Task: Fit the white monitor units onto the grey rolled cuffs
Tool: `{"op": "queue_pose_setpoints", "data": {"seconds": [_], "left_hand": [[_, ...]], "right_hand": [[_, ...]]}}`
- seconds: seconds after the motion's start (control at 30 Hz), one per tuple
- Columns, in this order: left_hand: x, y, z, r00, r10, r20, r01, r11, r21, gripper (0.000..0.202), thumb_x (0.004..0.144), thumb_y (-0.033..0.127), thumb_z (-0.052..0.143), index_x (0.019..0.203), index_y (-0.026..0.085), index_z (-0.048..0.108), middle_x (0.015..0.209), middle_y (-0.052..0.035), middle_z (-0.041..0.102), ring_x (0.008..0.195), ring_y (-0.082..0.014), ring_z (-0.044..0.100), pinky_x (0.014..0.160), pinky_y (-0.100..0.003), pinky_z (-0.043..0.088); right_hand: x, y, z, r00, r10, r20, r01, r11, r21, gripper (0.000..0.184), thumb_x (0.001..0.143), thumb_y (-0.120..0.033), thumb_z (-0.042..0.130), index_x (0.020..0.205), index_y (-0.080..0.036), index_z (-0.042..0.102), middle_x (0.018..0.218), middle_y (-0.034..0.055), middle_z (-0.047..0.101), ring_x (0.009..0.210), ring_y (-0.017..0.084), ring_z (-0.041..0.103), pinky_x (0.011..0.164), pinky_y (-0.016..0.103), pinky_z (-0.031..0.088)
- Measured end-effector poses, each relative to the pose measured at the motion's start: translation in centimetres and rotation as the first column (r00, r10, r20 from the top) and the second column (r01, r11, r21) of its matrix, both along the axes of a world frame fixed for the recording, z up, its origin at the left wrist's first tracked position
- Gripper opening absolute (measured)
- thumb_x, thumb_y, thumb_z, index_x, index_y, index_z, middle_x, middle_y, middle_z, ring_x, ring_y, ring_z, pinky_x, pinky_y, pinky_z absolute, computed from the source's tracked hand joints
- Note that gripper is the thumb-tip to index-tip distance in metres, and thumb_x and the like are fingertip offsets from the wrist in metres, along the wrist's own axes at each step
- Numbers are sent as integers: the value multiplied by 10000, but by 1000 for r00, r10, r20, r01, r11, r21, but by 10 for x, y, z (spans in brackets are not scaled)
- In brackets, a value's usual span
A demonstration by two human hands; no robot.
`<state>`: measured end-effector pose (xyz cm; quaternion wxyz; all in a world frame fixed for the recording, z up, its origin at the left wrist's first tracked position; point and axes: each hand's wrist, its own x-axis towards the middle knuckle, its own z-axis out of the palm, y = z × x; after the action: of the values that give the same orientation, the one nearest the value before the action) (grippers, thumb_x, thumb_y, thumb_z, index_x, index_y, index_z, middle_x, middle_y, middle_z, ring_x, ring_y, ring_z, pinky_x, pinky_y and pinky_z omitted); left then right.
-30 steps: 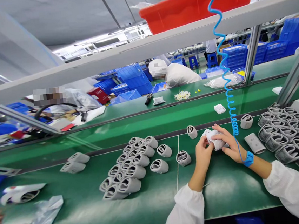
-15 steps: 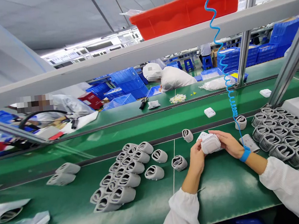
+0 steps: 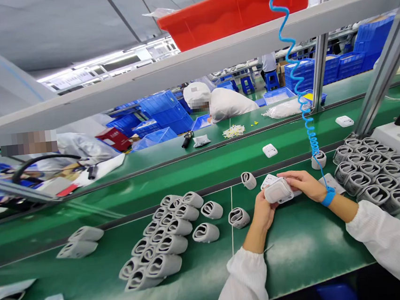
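The left hand [image 3: 264,212] grips a grey moulded sleeve [image 3: 277,190] from below, while the right hand [image 3: 304,181] presses its fingers along the sleeve's far side, holding it steady above the green worktop [image 3: 302,253].

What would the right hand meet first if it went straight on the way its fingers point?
The gray sleeve it is already touching, held between both hands. Just past that lies the left hand, though depth is hard to judge from this view. The right hand has no free way ahead.
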<state>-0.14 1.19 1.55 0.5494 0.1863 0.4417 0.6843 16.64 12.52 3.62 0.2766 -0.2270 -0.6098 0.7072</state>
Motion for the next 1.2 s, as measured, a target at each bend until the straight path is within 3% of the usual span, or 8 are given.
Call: {"op": "queue_pose_setpoints", "data": {"seconds": [0.17, 0.33, 0.6, 0.77, 0.87, 1.03, 1.2], "left_hand": [[1, -2, 3, 997, -44, -60, 45, 999, 14, 465, 603, 265, 1003, 1031, 148, 862, 999, -101, 849, 934, -285, 799, 862, -391, 666], [5, -5, 7, 989, -74, -128, 79, 996, 34, 425, 647, 274, 971, 1044, 156, 876, 960, -82, 849, 940, -288, 793, 881, -407, 661], [4, -4, 4, 980, -89, -179, 97, 995, 34, 452, 672, 302, 946, 1096, 159, 888, 993, -88, 855, 902, -270, 783, 845, -381, 647], [0, -6, 2, 977, -145, -157, 153, 987, 40, 481, 699, 356, 952, 1136, 167, 888, 1035, -92, 858, 895, -245, 776, 829, -336, 630], [1, -8, 2, 973, -153, -171, 164, 985, 52, 492, 716, 444, 958, 1108, 155, 889, 1020, -99, 851, 899, -261, 776, 839, -359, 631], [5, -2, -10, 968, -86, -237, 105, 992, 66, 562, 628, 492, 988, 1041, 125, 883, 932, -105, 825, 878, -284, 759, 904, -438, 616], [4, 6, -22, 969, -59, -240, 80, 994, 77, 602, 579, 448, 1010, 1075, 139, 865, 1040, -136, 836, 1015, -331, 770, 1014, -500, 587]], "right_hand": [[3, 3, 9, 993, 113, 40, -107, 986, -127, 519, 837, -426, 894, 1291, -205, 772, 1194, 99, 847, 1036, 274, 808, 843, 366, 655], [5, 2, 14, 991, 124, 50, -119, 988, -102, 472, 807, -320, 877, 1244, -191, 755, 1230, 111, 837, 1081, 271, 793, 866, 359, 634], [6, 2, 15, 989, 119, 87, -112, 990, -82, 480, 767, -323, 898, 1210, -193, 767, 1265, 122, 822, 1129, 296, 780, 875, 376, 631], [9, 2, 20, 972, 167, 164, -142, 978, -156, 515, 744, -350, 908, 1201, -186, 736, 1072, 90, 845, 941, 265, 795, 817, 369, 633], [11, 0, 24, 958, 170, 230, -154, 984, -89, 512, 721, -348, 890, 1180, -177, 742, 1015, 81, 842, 890, 265, 785, 801, 368, 625], [13, 7, 16, 938, 109, 329, -126, 992, 31, 505, 650, -398, 916, 1118, -242, 804, 1107, 133, 844, 1060, 399, 785, 950, 498, 638], [11, 22, -3, 935, 68, 348, -80, 997, 20, 505, 563, -442, 970, 1042, -343, 846, 1148, 178, 828, 1090, 508, 772, 999, 628, 637]]}}
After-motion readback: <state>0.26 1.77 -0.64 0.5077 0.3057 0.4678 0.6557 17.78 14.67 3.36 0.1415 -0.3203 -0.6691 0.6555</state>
